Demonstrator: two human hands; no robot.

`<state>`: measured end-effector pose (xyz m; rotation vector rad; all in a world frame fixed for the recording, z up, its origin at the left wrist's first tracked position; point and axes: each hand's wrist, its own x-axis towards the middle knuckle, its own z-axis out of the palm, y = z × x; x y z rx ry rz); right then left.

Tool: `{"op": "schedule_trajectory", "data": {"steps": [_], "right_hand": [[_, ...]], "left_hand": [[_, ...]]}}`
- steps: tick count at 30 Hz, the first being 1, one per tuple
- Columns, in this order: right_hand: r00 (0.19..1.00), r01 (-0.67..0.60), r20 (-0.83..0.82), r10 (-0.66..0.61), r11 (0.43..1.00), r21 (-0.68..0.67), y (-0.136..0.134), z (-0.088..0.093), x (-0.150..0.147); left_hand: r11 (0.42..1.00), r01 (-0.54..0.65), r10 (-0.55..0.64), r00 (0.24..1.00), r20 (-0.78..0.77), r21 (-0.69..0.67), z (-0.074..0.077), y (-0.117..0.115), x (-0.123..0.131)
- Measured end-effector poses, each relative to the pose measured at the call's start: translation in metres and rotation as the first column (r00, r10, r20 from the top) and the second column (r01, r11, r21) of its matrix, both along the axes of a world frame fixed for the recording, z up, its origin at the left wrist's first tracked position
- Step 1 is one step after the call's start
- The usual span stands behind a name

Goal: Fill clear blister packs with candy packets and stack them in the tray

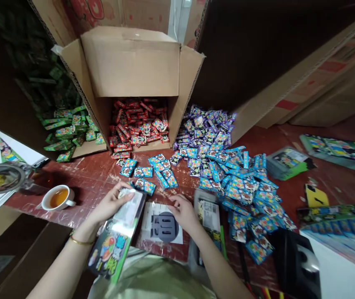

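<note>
My left hand (119, 202) is closed around the upper part of a clear plastic package with a colourful printed card (110, 253), which tilts toward my lap. My right hand (183, 211) hovers beside it, fingers loosely bent and apart, with nothing visible in them. Below the right hand lies a white sheet with a grey round print (164, 226). Several small blue packets (144, 185) are just beyond my hands. Under my right forearm is a stack of clear plastic packages (208, 216), partly hidden.
Open cartons (133, 68) at the back hold green packets (68, 131), red packets (140, 120) and purple packets (208, 126). A large blue packet pile (242, 182) spreads at right, near a black device (297, 261). A teacup (59, 197) stands at left.
</note>
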<state>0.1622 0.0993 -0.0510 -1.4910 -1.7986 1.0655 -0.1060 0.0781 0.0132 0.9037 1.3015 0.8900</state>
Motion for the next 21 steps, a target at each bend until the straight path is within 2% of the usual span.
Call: {"op": "schedule_trajectory", "data": {"steps": [3,7,9,12,14,17,21], "right_hand": [[0.995,-0.064,0.070,0.070,0.994,-0.083,0.011,-0.007,-0.008],[0.992,-0.122,0.029,0.126,0.986,-0.115,0.011,-0.005,-0.005],[0.988,-0.157,-0.007,0.157,0.983,-0.098,0.008,-0.002,-0.001],[0.980,-0.190,-0.045,0.193,0.980,0.053,0.003,0.004,0.000],[0.966,-0.255,-0.005,0.260,0.950,0.183,0.000,0.006,-0.005],[0.941,-0.337,0.089,0.325,0.897,0.286,-0.003,0.005,-0.014],[0.954,-0.286,0.017,0.299,0.892,0.350,-0.009,0.000,-0.017]], "left_hand": [[0.974,0.226,-0.226,0.974,0.001,-0.009,-0.025,-0.012,0.007],[0.958,0.285,-0.285,0.958,0.041,0.023,-0.048,-0.022,0.025],[0.959,0.281,-0.282,0.958,0.056,0.028,-0.050,-0.023,0.028],[0.960,0.274,-0.277,0.960,0.053,0.049,-0.046,-0.022,0.026],[0.958,0.282,-0.284,0.957,0.058,0.050,-0.044,-0.021,0.024],[0.958,0.285,-0.288,0.954,0.081,0.044,-0.045,-0.022,0.024],[0.956,0.285,-0.290,0.955,0.061,0.073,-0.052,-0.024,0.024]]}}
